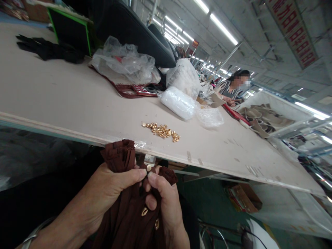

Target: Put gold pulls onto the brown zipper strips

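A bundle of dark brown fabric strips [120,155] hangs from both hands in front of my lap. My left hand [111,186] is closed round the bundle's left part, its thumb pressing inward. My right hand [167,199] is closed on the right part, and the two thumb tips almost meet. Just above them sits a small gold metal fitting [148,168] on one strip. Lower down, gold clasp-like pieces [144,211] hang among the strips. On the table ahead lies a loose pile of small gold fittings [163,130]. My other fingers are mostly hidden by fabric.
The table [77,100] has its near edge just beyond my hands. Clear plastic bags [178,103], a red calculator [144,90] and a black glove-like item [49,49] lie on it. A person [230,88] works beyond. A cardboard box [243,197] stands below right.
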`<state>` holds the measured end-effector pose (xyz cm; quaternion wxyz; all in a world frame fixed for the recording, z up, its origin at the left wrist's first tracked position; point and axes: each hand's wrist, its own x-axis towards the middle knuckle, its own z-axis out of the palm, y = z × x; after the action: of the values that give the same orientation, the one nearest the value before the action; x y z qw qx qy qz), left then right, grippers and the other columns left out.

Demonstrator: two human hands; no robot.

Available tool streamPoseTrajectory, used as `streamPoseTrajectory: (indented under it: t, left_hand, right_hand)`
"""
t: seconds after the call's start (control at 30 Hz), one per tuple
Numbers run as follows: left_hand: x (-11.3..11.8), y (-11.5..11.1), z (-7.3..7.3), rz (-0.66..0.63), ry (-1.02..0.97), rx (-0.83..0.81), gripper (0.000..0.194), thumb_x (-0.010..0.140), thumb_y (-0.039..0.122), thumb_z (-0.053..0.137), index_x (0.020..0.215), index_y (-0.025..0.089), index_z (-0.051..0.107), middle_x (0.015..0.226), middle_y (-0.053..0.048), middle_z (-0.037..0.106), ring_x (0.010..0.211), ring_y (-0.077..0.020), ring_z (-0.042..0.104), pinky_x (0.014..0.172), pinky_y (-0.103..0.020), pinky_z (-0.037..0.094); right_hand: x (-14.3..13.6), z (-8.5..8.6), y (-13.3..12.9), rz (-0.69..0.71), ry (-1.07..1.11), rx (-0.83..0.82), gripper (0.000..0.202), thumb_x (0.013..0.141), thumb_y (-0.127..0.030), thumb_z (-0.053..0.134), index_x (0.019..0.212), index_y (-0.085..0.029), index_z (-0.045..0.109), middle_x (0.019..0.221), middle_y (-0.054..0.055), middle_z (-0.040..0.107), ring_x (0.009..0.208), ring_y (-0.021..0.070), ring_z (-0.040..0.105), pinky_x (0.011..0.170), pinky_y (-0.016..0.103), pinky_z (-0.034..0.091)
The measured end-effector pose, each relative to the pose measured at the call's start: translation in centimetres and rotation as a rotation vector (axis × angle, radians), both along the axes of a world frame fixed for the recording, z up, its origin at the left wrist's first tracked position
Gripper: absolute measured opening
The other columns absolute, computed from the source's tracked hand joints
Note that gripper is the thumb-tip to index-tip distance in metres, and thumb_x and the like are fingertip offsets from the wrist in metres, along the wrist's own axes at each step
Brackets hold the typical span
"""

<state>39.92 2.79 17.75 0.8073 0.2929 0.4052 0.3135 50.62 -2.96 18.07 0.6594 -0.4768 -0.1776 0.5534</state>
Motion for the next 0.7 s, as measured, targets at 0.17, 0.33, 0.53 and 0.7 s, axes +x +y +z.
streamPoseTrajectory:
  t: [0.17,0.33,0.53,0.7]
  left_hand:
    - [0.2,-0.1,-0.5,0.047,0.053,0.091,0.018,0.065,0.027,0.081,0.064,0.018,0.066,0.057,0.000,0.072,0.052,-0.0175,0.067,0.056,-0.026,0.054]
    - [0.5,-0.1,0.0,0.031,0.077,0.143,0.022,0.065,0.032,0.082,0.061,0.019,0.065,0.053,-0.001,0.071,0.049,-0.0182,0.066,0.052,-0.026,0.053]
    - [0.1,-0.1,-0.4,0.055,0.025,0.017,0.025,0.062,0.034,0.086,0.073,0.020,0.069,0.064,-0.001,0.076,0.058,-0.0233,0.072,0.060,-0.034,0.059]
    - [-0.2,0.0,-0.6,0.072,0.010,-0.011,0.027,0.061,0.033,0.087,0.075,0.019,0.069,0.069,-0.001,0.077,0.065,-0.0226,0.073,0.063,-0.031,0.058]
  right_hand:
    - [0.0,-0.2,0.4,-0.010,-0.023,0.002,0.027,0.068,-0.029,0.072,0.055,-0.015,0.053,0.048,-0.005,0.050,0.035,0.0013,0.032,0.034,0.014,0.022]
    - [0.3,-1.2,0.4,-0.018,-0.083,0.010,0.032,0.071,-0.036,0.074,0.057,-0.016,0.053,0.046,-0.006,0.048,0.034,0.0023,0.032,0.034,0.015,0.025]
    - [1.7,-0.9,-0.3,0.026,-0.431,-0.044,0.032,0.080,-0.045,0.072,0.074,-0.017,0.058,0.044,-0.008,0.047,0.038,0.0055,0.038,0.039,0.017,0.030]
    - [2.0,0.6,0.3,0.035,-0.664,-0.061,0.033,0.082,-0.042,0.069,0.065,-0.017,0.055,0.047,-0.007,0.046,0.044,0.0079,0.040,0.044,0.020,0.035]
